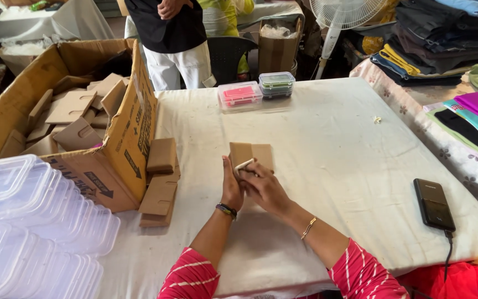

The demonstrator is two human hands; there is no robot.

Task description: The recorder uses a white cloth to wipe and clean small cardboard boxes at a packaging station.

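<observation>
Head view looks down on a cloth-covered table (327, 127), where both hands meet near the middle over a flat piece of brown cardboard (253, 154). That cardboard piece lies just beyond the fingers, away from the person, touching both hands at its near edge; its long axis runs left to right across the table. The left hand (231, 185) stands on edge, its fingers closed against the piece's left part. The right hand (264, 188) grips the same piece from the right (a small pale stick (244, 164) rests between the fingertips, though which hand pinches it I cannot tell). Both hands are equally near.

To the left stands a stack of folded cardboard pieces (160, 182), touching an open carton (131, 138) of more. Clear plastic lids (29, 216) pile up at the near left. A black power bank (434, 204) lies well apart on the right.
</observation>
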